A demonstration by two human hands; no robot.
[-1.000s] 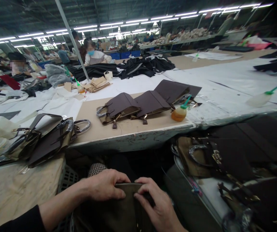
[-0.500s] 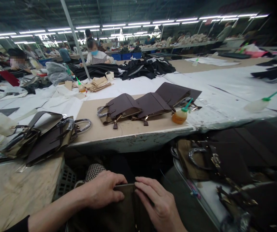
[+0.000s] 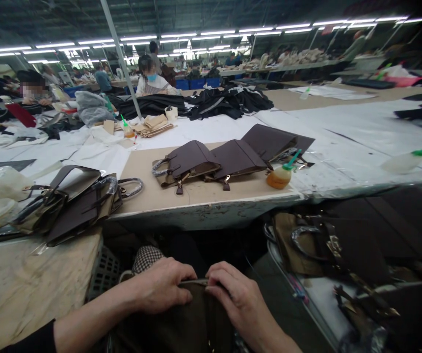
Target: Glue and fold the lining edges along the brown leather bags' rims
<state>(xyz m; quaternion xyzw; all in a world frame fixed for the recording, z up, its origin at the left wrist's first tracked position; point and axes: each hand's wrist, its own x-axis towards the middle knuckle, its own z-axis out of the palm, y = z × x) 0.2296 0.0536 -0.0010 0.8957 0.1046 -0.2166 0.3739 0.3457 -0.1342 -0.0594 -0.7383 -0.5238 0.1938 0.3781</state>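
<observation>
On my lap lies a dark brown handbag [image 3: 181, 318], its top edge turned toward the table. My left hand [image 3: 163, 284] pinches that edge, with the thumb on the near face and the fingers behind. Just to the right, my right hand [image 3: 235, 294] grips the same edge between thumb and fingertips. A short stretch of pale edge shows between the two hands. The lower part of the bag is dark and partly hidden by my forearms.
Several brown handbags [image 3: 192, 159] lie on the table, beside a glue bottle [image 3: 279, 177] with a green nozzle. More bags rest at left [image 3: 76, 211] and on a stand at right [image 3: 358, 230]. A plastic crate [image 3: 104, 269] stands left of my legs. Co-workers sit beyond the table.
My right hand's fingers have bent from lying nearly straight along the bag into a pinch on its edge. My left hand keeps its hold. The view has shifted slightly.
</observation>
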